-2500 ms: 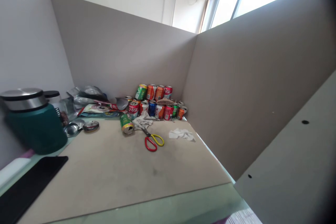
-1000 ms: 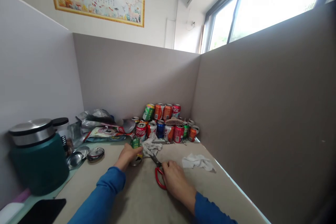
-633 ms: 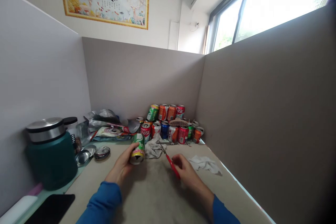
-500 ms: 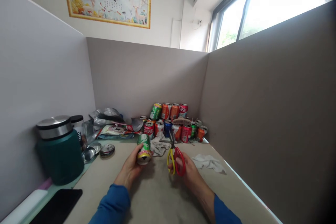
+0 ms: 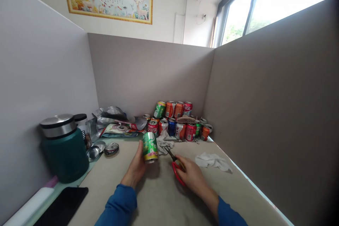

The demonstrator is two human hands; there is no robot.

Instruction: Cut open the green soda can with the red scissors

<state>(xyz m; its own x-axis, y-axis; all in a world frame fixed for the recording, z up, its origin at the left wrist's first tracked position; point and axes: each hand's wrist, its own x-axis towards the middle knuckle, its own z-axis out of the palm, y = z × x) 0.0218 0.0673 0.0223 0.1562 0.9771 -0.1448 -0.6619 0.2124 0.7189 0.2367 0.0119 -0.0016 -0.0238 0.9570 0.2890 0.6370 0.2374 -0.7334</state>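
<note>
My left hand [image 5: 137, 166] is wrapped round the left side of a green and yellow can [image 5: 150, 147], held above the table. In my right hand [image 5: 189, 173] are scissors with red and yellow handles [image 5: 177, 173]. Their blades point up and left toward the can, apart from it. Just behind the can and blades lies a crumpled grey-white cloth [image 5: 165, 140].
Stacked drink cans [image 5: 180, 130] line the back of the table. A teal jar [image 5: 65, 155], can lids [image 5: 111, 149] and a black flat object [image 5: 63, 204] are at left, plastic bags [image 5: 112, 118] at back left. A white cloth [image 5: 213, 161] lies right.
The can in my left hand has turned to a more upright position. My right hand has rolled over the scissors, and their blades have swung down and left. The view has shifted slightly.
</note>
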